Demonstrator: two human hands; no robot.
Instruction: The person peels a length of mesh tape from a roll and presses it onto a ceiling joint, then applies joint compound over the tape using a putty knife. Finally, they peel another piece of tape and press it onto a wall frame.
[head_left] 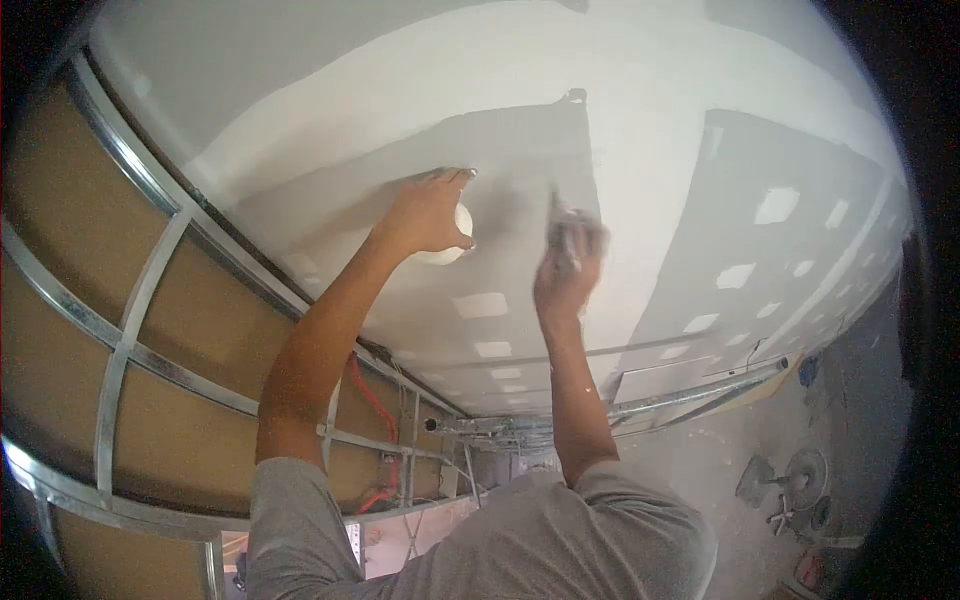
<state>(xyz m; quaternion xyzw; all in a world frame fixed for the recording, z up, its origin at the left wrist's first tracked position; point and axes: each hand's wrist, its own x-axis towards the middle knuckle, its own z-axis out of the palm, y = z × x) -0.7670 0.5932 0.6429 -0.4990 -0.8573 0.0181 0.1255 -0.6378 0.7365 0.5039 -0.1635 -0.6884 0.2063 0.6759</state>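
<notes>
My left hand (432,212) is raised close under the plasterboard ceiling (500,225), its thumb and fingers curled round a white round thing (452,243), most of it hidden by the palm. To its right, my right hand (570,265) is closed and smeared by motion. Out of its top points a thin, blurred blade, which looks like a putty knife (557,203), close to the grey board. White filler streaks the fingers of this hand. A broad white band of joint compound (640,190) runs along the board seam beside it.
Metal framing (135,300) with brown panels lines the left side, with a red conduit (385,425) lower down. Metal scaffold tubes (690,395) cross below the ceiling. Far below on the right, a fan (800,478) stands on the floor. White filler patches (480,305) dot the ceiling.
</notes>
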